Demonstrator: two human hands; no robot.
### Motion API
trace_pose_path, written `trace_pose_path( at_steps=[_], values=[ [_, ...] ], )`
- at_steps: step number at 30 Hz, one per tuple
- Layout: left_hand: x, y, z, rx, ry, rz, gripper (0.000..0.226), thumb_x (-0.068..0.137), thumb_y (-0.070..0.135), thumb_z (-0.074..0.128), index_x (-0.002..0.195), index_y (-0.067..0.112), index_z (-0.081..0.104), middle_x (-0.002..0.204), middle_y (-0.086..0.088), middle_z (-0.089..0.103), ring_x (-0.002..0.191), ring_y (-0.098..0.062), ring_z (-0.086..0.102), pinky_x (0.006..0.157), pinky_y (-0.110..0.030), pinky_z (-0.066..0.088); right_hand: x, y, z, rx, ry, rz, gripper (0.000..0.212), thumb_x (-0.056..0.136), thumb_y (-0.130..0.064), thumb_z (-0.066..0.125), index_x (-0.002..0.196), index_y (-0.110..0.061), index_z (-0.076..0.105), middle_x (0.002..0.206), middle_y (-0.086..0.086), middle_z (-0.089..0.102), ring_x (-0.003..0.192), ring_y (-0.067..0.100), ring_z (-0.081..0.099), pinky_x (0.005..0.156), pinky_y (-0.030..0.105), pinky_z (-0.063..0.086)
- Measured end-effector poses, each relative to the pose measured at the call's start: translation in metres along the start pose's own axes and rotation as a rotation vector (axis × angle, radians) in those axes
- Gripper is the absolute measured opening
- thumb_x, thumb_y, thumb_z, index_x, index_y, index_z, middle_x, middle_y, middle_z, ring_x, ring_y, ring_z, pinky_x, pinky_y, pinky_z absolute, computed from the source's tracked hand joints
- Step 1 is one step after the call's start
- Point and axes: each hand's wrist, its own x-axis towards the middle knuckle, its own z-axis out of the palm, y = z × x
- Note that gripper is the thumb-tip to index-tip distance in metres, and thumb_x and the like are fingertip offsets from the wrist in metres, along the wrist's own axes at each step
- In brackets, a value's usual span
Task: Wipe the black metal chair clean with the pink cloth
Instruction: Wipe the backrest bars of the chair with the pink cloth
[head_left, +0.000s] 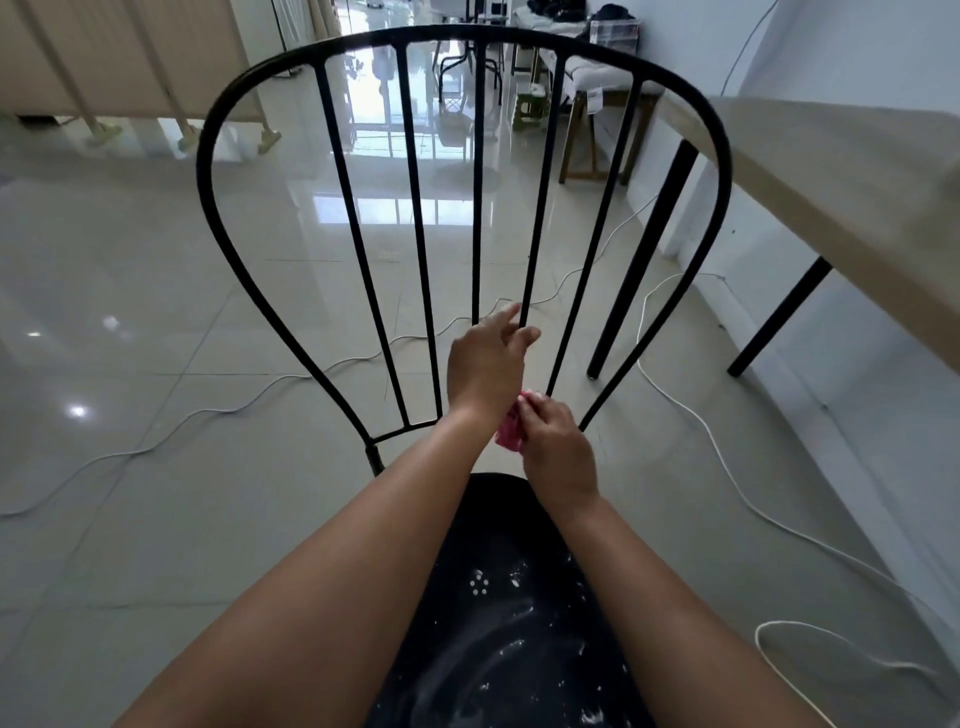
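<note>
While left hand (485, 358) holds one spindle (540, 208) of black chair (467, 34) | right hand (558, 449) grips pink cloth (509, 434) at spindle base

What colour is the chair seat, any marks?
Black seat, streaked with white smears and specks; head view.

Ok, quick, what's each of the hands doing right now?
Left hand: gripping a back bar of the black chair.
Right hand: gripping the pink cloth.
</note>
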Motion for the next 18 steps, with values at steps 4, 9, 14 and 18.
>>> trace_pose_path(
  at_steps=[4,9,14,18],
  values=[
    [0.008,-0.005,0.003,0.022,-0.043,-0.049,0.020,0.093,0.020,0.057,0.100,0.027,0.075,0.093,0.006,0.076,0.092,-0.015,0.070,0.084,-0.028,0.051,-0.006,-0.001,0.014,-0.088,-0.112,-0.002,0.044,0.089,0.002,0.052,0.133,-0.003,0.054,0.133,0.013,0.057,0.116,0.031,0.054,0.087,0.044,0.054],
    [0.013,-0.006,-0.001,0.060,-0.071,-0.053,0.020,0.090,0.022,0.058,0.090,0.032,0.075,0.075,0.016,0.071,0.084,-0.008,0.069,0.077,-0.019,0.047,-0.014,0.008,0.003,-0.165,-0.120,-0.066,0.041,0.080,0.003,0.062,0.120,-0.007,0.064,0.123,0.008,0.063,0.107,0.030,0.059,0.078,0.039,0.054],
    [0.012,-0.006,-0.001,0.027,-0.059,-0.071,0.020,0.089,0.022,0.059,0.090,0.032,0.076,0.084,0.013,0.076,0.084,-0.008,0.071,0.083,-0.023,0.049,-0.003,-0.001,-0.004,-0.117,-0.068,-0.017,0.047,0.084,0.004,0.058,0.131,-0.002,0.055,0.134,0.014,0.056,0.118,0.032,0.053,0.088,0.043,0.054],
    [0.011,-0.004,-0.002,0.031,-0.060,-0.083,0.019,0.090,0.023,0.059,0.090,0.033,0.076,0.080,0.016,0.074,0.085,-0.006,0.070,0.078,-0.018,0.046,-0.003,-0.007,0.007,-0.170,-0.163,-0.036,0.050,0.092,0.003,0.043,0.142,0.000,0.039,0.145,0.015,0.044,0.128,0.030,0.043,0.096,0.042,0.048]
  ],
)
